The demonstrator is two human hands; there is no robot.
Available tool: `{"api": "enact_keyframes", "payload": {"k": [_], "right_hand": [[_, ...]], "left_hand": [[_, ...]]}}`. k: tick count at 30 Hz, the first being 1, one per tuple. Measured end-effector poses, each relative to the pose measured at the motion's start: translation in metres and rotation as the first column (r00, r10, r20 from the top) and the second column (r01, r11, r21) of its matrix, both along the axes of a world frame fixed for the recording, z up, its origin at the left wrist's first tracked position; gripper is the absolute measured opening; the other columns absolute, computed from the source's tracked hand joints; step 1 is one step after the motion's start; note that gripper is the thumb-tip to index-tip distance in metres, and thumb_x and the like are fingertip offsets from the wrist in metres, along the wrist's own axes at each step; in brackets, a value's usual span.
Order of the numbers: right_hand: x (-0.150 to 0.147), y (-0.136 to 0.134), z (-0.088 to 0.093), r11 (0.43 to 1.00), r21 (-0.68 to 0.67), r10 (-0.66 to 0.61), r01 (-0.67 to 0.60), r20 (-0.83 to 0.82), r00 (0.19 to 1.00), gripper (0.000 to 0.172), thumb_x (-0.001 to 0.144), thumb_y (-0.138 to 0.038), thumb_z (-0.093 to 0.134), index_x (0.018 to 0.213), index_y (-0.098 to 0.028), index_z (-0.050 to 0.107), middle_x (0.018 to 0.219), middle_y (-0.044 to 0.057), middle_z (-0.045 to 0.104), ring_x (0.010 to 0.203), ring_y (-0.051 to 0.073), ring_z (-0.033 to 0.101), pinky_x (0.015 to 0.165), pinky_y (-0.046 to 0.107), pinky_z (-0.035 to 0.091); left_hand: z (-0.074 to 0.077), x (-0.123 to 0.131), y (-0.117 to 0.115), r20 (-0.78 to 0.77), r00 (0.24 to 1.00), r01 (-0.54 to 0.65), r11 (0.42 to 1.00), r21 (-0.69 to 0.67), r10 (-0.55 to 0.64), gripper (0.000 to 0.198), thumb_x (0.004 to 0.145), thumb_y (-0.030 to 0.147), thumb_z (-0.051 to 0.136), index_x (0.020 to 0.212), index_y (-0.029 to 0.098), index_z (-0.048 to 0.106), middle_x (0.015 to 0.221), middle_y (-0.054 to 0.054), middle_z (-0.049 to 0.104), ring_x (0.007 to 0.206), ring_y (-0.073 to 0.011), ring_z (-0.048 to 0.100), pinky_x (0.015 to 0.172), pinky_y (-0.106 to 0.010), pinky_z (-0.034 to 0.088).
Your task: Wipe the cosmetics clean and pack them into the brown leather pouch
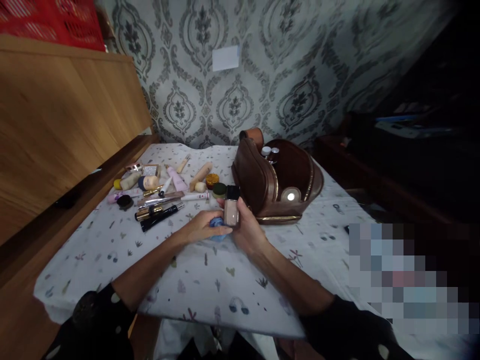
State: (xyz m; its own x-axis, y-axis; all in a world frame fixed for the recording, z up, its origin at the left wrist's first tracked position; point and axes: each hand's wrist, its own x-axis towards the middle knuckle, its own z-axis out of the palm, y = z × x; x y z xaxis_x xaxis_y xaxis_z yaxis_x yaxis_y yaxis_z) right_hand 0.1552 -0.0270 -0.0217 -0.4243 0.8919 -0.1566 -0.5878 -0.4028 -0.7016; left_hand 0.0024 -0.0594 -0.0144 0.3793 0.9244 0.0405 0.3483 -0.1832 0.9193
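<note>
Sleeves of dark fabric with pale dots frame the bottom of the view, and both bare forearms reach forward over a white tablecloth point(210, 285) printed with small motifs. The left hand point(200, 227) is curled around a blue cloth point(217, 229), or perhaps a sponge, since its make is hard to tell, and presses it against the foot of a foundation bottle point(231, 212). The right hand point(249, 230) has its fingers wrapped round that bottle from behind and holds it upright just above the tablecloth, black cap on top, right in front of a brown leather cosmetic bag point(270, 185). The bag stands open just beyond the hands. Inside it are two small capped bottles point(270, 151) at the back and a round compact point(290, 195) near the front, so only a few things sit in it. Far more lies spread on the tablecloth to the left: a black mascara tube point(161, 218), a gold-banded tube point(148, 212), a dark green jar point(219, 189) touching an amber jar point(212, 180), a pink tube point(176, 179), a wooden-handled brush point(200, 175), a black round lid point(124, 201) and a blue-capped bottle point(148, 182). By that showing the bottle in hand is out of the bag and the larger share of the cosmetics is outside it too. A wooden panel point(56, 125) runs along the left edge with a red crate point(56, 20) on top, and grey damask wallpaper point(300, 75) closes the far side.
</note>
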Motion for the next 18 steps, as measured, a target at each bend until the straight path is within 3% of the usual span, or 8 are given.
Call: {"api": "enact_keyframes", "payload": {"k": [3,8,12,14,16,18], "right_hand": [[-0.002,-0.003,0.001,0.992,0.118,-0.038,0.033,0.041,0.998,0.046,0.07,-0.059,0.077,0.096,-0.024,0.061,0.093,0.001,0.072,0.09,0.021,0.066,0.073,0.03,0.054],[0.002,-0.004,0.006,0.934,0.358,-0.088,0.018,0.181,0.98,0.043,0.076,-0.059,0.071,0.099,-0.025,0.056,0.085,-0.002,0.065,0.081,0.016,0.061,0.073,0.027,0.048],[0.015,-0.005,0.021,0.766,0.64,-0.21,-0.053,0.329,0.921,0.031,0.079,-0.048,0.07,0.088,-0.021,0.055,0.086,-0.001,0.059,0.082,0.014,0.054,0.076,0.026,0.043],[0.026,-0.005,0.034,0.694,0.705,-0.229,-0.143,0.405,0.885,0.027,0.079,-0.041,0.069,0.089,-0.02,0.056,0.086,-0.001,0.057,0.083,0.014,0.052,0.075,0.026,0.042],[0.038,-0.005,0.047,0.65,0.716,-0.205,-0.255,0.489,0.848,0.034,0.078,-0.035,0.07,0.105,-0.02,0.056,0.088,-0.001,0.058,0.079,0.014,0.052,0.069,0.025,0.041],[0.052,-0.005,0.06,0.607,0.703,-0.162,-0.37,0.565,0.809,0.052,0.075,-0.03,0.073,0.122,-0.022,0.052,0.092,-0.001,0.059,0.075,0.012,0.051,0.064,0.023,0.041]], "left_hand": [[-0.002,0.003,0.001,0.09,0.995,-0.032,0.998,-0.049,0.037,0.044,0.078,0.05,0.069,0.101,0.012,0.068,0.085,-0.003,0.062,0.078,-0.0166,0.054,0.069,-0.025,0.043],[-0.005,-0.005,0.004,0.17,0.985,0.015,0.994,-0.107,0.003,0.05,0.07,0.05,0.075,0.102,0.012,0.071,0.088,-0.006,0.067,0.08,-0.0192,0.057,0.073,-0.027,0.045],[-0.006,-0.016,0.006,0.142,0.989,0.069,0.989,-0.133,-0.05,0.052,0.067,0.052,0.077,0.099,0.012,0.073,0.086,-0.006,0.068,0.077,-0.0195,0.058,0.069,-0.026,0.045],[-0.004,-0.02,0.007,0.118,0.987,0.123,0.982,-0.147,-0.106,0.049,0.065,0.053,0.079,0.093,0.013,0.075,0.083,-0.005,0.068,0.076,-0.0191,0.058,0.07,-0.026,0.045],[0.0,-0.021,0.006,0.092,0.984,0.169,0.971,-0.168,-0.156,0.047,0.062,0.054,0.081,0.087,0.014,0.076,0.082,-0.005,0.069,0.077,-0.0202,0.058,0.072,-0.027,0.046],[0.003,-0.02,0.003,0.083,0.984,0.174,0.963,-0.206,-0.16,0.048,0.058,0.055,0.083,0.085,0.015,0.077,0.084,-0.005,0.071,0.08,-0.0223,0.06,0.075,-0.029,0.047]]}}
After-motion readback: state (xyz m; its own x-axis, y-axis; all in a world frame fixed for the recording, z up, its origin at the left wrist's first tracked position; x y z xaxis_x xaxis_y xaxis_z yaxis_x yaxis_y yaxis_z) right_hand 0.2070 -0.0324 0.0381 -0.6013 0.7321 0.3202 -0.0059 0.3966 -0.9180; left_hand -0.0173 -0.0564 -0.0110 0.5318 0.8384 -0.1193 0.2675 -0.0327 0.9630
